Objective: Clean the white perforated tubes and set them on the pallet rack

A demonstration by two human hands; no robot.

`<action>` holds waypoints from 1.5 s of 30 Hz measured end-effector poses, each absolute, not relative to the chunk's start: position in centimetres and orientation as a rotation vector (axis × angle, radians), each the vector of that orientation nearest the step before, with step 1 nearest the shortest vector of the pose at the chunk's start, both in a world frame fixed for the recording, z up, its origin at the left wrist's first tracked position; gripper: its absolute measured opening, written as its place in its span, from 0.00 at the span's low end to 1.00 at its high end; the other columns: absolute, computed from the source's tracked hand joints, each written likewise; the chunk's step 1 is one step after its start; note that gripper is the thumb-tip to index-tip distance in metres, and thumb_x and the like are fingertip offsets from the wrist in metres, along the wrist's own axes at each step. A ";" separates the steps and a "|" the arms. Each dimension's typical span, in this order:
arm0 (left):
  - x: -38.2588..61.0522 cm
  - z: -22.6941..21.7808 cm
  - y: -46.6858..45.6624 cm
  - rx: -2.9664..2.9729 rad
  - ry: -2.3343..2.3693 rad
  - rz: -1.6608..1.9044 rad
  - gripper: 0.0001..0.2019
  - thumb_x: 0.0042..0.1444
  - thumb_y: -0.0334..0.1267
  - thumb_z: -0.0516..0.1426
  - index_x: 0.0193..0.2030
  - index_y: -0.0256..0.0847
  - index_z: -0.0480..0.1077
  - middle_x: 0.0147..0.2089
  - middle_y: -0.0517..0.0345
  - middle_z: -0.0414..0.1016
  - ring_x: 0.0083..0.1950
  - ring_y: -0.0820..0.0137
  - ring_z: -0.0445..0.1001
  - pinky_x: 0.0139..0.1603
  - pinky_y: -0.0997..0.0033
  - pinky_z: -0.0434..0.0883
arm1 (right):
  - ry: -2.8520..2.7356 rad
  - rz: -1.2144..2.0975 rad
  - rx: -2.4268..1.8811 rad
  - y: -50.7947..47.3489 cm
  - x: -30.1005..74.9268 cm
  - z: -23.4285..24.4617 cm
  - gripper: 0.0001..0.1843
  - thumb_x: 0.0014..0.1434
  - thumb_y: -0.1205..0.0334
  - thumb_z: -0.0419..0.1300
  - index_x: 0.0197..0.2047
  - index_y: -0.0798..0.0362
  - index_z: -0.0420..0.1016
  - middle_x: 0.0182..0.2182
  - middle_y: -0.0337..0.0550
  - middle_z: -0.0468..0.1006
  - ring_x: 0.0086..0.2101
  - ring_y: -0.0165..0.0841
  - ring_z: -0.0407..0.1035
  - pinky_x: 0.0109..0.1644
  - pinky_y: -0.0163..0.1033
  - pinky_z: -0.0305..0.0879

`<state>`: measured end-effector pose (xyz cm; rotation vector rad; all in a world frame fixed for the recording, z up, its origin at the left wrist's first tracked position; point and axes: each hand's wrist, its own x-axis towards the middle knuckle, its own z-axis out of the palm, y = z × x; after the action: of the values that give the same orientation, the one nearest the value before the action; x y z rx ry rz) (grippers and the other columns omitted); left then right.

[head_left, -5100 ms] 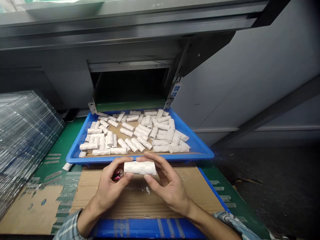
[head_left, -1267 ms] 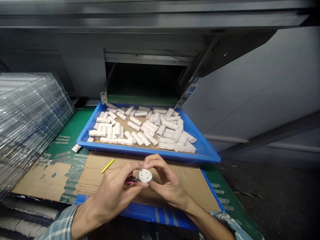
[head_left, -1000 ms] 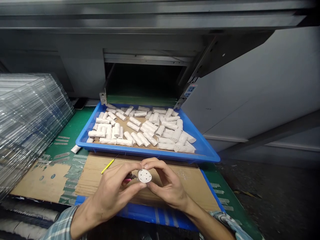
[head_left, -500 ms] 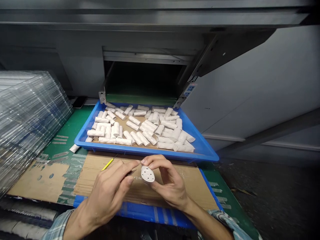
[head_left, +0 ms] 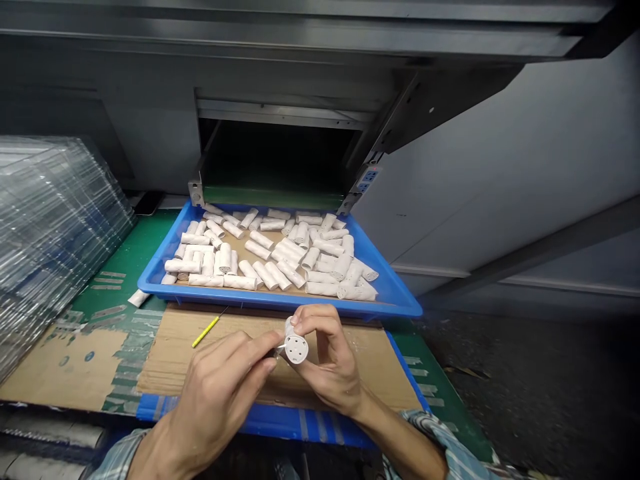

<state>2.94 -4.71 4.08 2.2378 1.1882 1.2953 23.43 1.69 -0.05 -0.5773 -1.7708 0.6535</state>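
Note:
My right hand [head_left: 331,363] is closed round a white cylinder [head_left: 295,345], its round end with small holes turned toward me. My left hand [head_left: 220,390] pinches a thin tool with a metal tip [head_left: 278,348]; the tip touches the cylinder's end face. Both hands hover over a sheet of brown cardboard [head_left: 225,353]. Beyond them, a blue tray [head_left: 400,303] holds several more white cylinders [head_left: 270,253].
A yellow stick [head_left: 205,331] lies on the cardboard to the left. A stack of clear plastic sheets [head_left: 50,227] fills the left side. Behind the tray is a dark machine opening [head_left: 275,163]. The green bench drops off to a dark floor [head_left: 525,387] on the right.
The cylinder, held sideways in both hands five seconds ago, is turned end-on in my right hand. My left hand has brought the tool tip to its end face. The view shifted slightly.

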 end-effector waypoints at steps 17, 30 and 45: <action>4.0 3.9 -4.8 2.206 1.192 1.333 0.18 0.75 0.30 0.56 0.68 0.43 0.71 0.36 0.57 0.74 0.35 0.71 0.75 0.36 0.72 0.71 | -1.816 0.399 -0.523 1.6 23.3 0.6 0.21 0.62 0.80 0.66 0.53 0.49 0.69 0.42 0.42 0.70 0.43 0.39 0.67 0.46 0.44 0.70; 3.8 4.1 -4.5 2.125 1.198 1.275 0.17 0.74 0.30 0.56 0.66 0.44 0.74 0.36 0.57 0.76 0.34 0.71 0.75 0.36 0.73 0.72 | -1.861 0.275 -0.535 1.8 23.4 0.9 0.21 0.63 0.78 0.66 0.53 0.50 0.69 0.41 0.43 0.71 0.42 0.39 0.69 0.45 0.44 0.72; 3.6 3.8 -4.4 2.134 1.205 1.302 0.16 0.74 0.30 0.57 0.64 0.42 0.75 0.36 0.56 0.76 0.35 0.71 0.77 0.38 0.73 0.75 | -1.885 0.270 -0.564 1.7 23.3 1.1 0.21 0.62 0.79 0.65 0.53 0.50 0.69 0.40 0.42 0.71 0.41 0.38 0.69 0.44 0.43 0.72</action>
<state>3.59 -4.39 3.79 2.1344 1.2054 1.3025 23.28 1.67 1.13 -0.5640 -1.8852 0.2703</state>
